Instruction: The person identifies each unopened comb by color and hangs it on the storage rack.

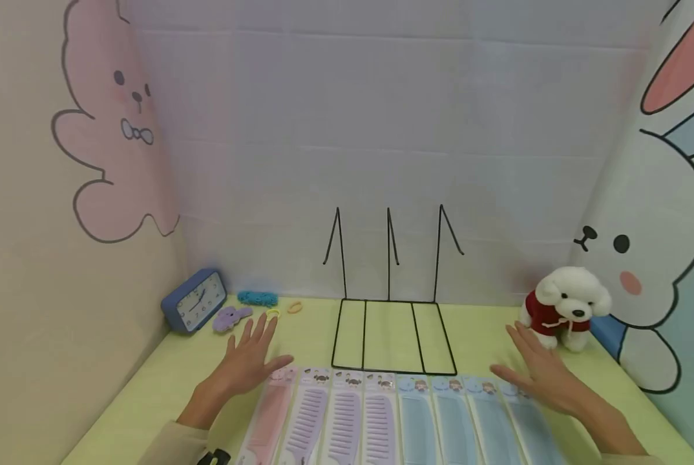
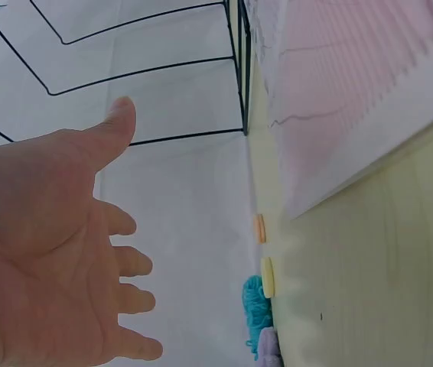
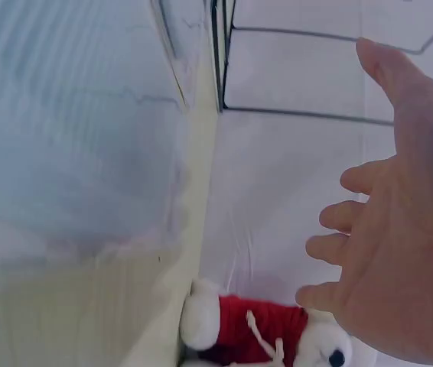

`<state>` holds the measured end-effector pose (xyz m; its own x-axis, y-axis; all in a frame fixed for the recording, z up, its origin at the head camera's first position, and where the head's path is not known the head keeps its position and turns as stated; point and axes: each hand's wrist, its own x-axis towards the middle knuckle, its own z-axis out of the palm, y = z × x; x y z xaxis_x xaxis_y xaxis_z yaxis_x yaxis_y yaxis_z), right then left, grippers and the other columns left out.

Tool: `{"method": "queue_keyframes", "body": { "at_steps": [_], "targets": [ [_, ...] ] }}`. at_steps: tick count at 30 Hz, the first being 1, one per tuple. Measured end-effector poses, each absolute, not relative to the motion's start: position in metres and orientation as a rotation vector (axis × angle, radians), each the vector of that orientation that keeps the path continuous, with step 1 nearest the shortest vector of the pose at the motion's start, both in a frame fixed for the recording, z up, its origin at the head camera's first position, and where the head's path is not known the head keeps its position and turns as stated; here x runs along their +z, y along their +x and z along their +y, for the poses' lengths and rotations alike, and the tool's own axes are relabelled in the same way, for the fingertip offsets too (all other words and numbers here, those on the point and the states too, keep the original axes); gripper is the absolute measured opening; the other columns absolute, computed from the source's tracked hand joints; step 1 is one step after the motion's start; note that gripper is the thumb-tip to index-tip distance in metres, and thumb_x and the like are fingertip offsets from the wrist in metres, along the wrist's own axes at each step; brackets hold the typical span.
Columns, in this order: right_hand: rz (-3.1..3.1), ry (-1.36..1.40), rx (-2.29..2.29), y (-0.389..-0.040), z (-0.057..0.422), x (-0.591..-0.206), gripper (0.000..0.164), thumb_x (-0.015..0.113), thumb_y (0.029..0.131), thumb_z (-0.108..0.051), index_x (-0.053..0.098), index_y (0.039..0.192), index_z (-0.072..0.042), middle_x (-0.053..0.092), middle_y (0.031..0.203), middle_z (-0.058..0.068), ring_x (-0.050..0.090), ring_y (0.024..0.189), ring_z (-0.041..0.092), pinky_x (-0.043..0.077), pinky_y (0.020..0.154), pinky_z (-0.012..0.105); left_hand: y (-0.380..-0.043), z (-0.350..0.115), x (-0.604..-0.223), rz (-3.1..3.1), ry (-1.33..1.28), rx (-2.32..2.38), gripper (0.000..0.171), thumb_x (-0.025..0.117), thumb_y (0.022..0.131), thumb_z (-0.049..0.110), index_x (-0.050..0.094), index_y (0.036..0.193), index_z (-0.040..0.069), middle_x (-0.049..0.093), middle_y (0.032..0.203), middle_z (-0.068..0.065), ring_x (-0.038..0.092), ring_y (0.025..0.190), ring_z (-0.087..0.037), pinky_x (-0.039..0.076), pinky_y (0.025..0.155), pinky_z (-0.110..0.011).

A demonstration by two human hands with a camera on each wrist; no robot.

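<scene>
Both hands hold nothing, fingers straight and spread. In the head view my left hand (image 1: 245,358) is over the left part of the table, beside a packaged pink comb (image 1: 268,413). My right hand (image 1: 545,374) is at the right, near the packaged blue combs (image 1: 454,420) and just in front of a white toy dog (image 1: 574,300) in a red top. Packaged purple combs (image 1: 344,420) lie in the middle of the row. Behind the row stands a black wire rack (image 1: 393,372) with three upright hooks. The wrist views show each palm with its thumb raised.
At the back left stand a blue clock (image 1: 198,300), a purple plush piece (image 1: 231,318), a bundle of teal yarn (image 1: 258,298), a yellow ring (image 1: 273,313) and an orange ring (image 1: 294,307). A white curtain (image 1: 382,129) closes off the back of the pale yellow table (image 1: 126,394).
</scene>
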<state>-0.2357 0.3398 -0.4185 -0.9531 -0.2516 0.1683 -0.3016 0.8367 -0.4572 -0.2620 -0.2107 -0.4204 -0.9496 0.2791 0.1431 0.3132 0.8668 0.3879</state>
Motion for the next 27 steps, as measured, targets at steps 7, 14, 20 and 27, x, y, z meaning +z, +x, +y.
{"method": "queue_keyframes", "body": {
  "at_steps": [7, 14, 20, 27],
  "targets": [
    [-3.019, 0.555, 0.807, -0.239, 0.312, -0.412, 0.092, 0.062, 0.096, -0.050, 0.018, 0.158, 0.001, 0.009, 0.162, 0.030, 0.009, 0.144, 0.055, 0.006, 0.100, 0.080, -0.259, -0.209, -0.424, -2.995, -0.497, -0.634, 0.096, 0.052, 0.096, 0.062, 0.014, 0.159, 0.001, 0.005, 0.163, -0.025, 0.000, 0.147, -0.050, 0.005, 0.106, -0.077],
    [-3.164, 0.655, 0.748, -0.253, 0.291, -0.414, 0.093, 0.058, 0.097, -0.054, 0.018, 0.157, 0.003, 0.010, 0.162, 0.030, 0.006, 0.146, 0.053, 0.007, 0.102, 0.080, -0.257, -0.204, -0.425, -2.978, -0.523, -0.668, 0.093, 0.057, 0.096, 0.057, 0.020, 0.157, -0.003, 0.010, 0.162, -0.028, 0.004, 0.147, -0.051, 0.007, 0.107, -0.076],
    [-3.260, 0.678, 0.725, -0.265, 0.276, -0.422, 0.093, 0.057, 0.097, -0.055, 0.020, 0.156, 0.007, 0.014, 0.160, 0.031, 0.009, 0.146, 0.053, 0.009, 0.104, 0.078, -0.251, -0.206, -0.432, -3.038, -0.543, -0.688, 0.089, 0.059, 0.097, 0.052, 0.025, 0.155, -0.006, 0.012, 0.159, -0.033, 0.005, 0.146, -0.053, 0.006, 0.106, -0.077],
    [-3.278, 0.676, 0.622, -0.282, 0.261, -0.437, 0.091, 0.057, 0.098, -0.052, 0.024, 0.152, 0.012, 0.019, 0.158, 0.034, 0.014, 0.145, 0.053, 0.013, 0.104, 0.077, -0.255, -0.208, -0.440, -3.059, -0.474, -0.863, 0.085, 0.071, 0.091, 0.046, 0.039, 0.147, -0.009, 0.044, 0.136, -0.036, 0.051, 0.122, -0.049, 0.040, 0.099, -0.064]
  ]
}}
